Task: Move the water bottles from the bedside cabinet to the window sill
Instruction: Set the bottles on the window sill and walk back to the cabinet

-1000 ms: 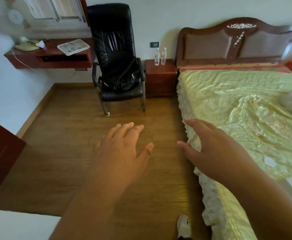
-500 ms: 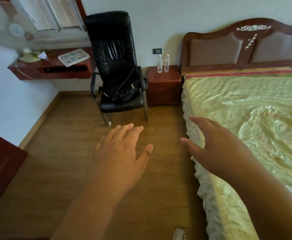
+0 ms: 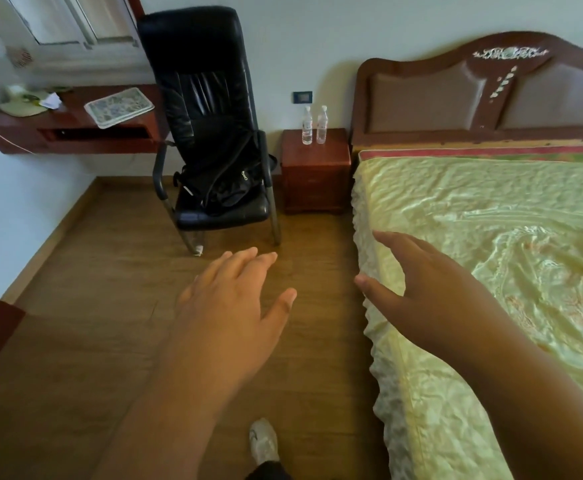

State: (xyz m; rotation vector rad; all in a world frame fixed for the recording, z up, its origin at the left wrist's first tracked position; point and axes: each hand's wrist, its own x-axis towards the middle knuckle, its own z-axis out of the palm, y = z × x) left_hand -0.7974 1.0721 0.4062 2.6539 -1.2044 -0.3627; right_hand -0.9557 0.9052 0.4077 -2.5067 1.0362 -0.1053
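Two clear water bottles, one on the left (image 3: 306, 125) and one on the right (image 3: 322, 125), stand upright side by side on the red-brown bedside cabinet (image 3: 316, 174) by the far wall. The window sill (image 3: 89, 65) lies under the window at the top left. My left hand (image 3: 229, 306) is held out over the floor, fingers apart, holding nothing. My right hand (image 3: 428, 289) hovers over the near corner of the bed, also open. Both hands are far short of the bottles.
A black chair (image 3: 210, 133) with a black bag on its seat stands left of the cabinet. A wall-mounted wooden shelf (image 3: 65, 133) under the window carries a tray and small items. The bed (image 3: 491, 271) fills the right. Wooden floor lies between chair and bed.
The view has advanced toward the cabinet; the chair, cabinet and bottles look larger and nearer. Both hands stay outstretched and open in about the same pose.
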